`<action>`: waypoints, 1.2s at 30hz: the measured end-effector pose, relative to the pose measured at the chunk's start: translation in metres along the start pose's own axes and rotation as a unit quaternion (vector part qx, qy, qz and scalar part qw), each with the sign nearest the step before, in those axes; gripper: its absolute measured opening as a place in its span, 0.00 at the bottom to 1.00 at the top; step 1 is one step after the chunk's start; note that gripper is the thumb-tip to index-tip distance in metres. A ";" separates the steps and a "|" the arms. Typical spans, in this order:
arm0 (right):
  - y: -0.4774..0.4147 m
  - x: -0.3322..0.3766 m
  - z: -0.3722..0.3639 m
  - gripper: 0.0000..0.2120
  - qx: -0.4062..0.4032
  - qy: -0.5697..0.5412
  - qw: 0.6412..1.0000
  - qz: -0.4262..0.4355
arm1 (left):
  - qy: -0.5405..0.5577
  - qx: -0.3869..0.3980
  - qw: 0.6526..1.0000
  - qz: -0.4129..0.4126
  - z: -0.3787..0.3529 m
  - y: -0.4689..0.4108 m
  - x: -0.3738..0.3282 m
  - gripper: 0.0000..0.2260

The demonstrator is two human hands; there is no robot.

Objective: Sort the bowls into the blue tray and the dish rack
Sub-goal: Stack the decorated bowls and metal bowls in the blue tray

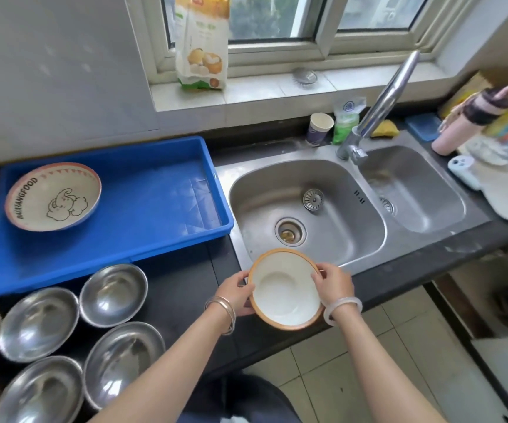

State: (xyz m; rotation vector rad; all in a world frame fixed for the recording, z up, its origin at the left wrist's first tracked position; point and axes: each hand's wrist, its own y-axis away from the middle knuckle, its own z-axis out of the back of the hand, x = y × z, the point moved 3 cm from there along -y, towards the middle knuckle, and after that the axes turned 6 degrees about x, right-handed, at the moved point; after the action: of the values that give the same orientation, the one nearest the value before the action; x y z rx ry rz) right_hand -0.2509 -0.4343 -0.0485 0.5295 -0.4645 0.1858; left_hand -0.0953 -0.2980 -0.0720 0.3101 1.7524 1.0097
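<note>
Both hands are gripping a white bowl with an orange rim (286, 290) at about six o'clock in the view, over the counter's front edge just below the steel sink (338, 239) — the left hand (234, 296) is curling round its nine o'clock rim and the right hand (333, 285) is pinching its three o'clock rim. The blue tray (155, 190) is lying at ten o'clock, carrying an elephant-print bowl (52, 196) in its left end. Four steel bowls (113, 294) are sitting at eight o'clock — upright, close together.

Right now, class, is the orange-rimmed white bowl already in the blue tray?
No: the left hand and right hand hold the orange-rimmed white bowl in front of the sink, outside the blue tray.
</note>
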 end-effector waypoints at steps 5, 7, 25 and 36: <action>-0.001 0.017 0.004 0.08 0.014 0.022 0.999 0.043 | 0.000 -0.025 0.999 -0.021 0.017 0.005 -0.009 0.15; -0.001 0.032 0.005 0.08 0.012 0.017 0.998 0.064 | 0.012 -0.044 0.998 -0.037 0.033 0.009 -0.019 0.13; -0.011 0.261 -0.077 0.08 0.117 -0.107 0.969 0.187 | 0.247 -0.249 0.912 -0.212 0.227 0.071 -0.053 0.04; -0.013 0.409 -0.171 0.09 0.175 -0.128 0.955 0.205 | 0.310 -0.362 0.845 -0.242 0.360 0.064 -0.067 0.12</action>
State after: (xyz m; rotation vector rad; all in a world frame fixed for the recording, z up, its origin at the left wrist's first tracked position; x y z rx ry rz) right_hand 0.1776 -0.3336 0.0080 0.8062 -0.8020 0.6103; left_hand 0.2307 -0.1277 -0.0177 -0.9950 1.6953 1.3782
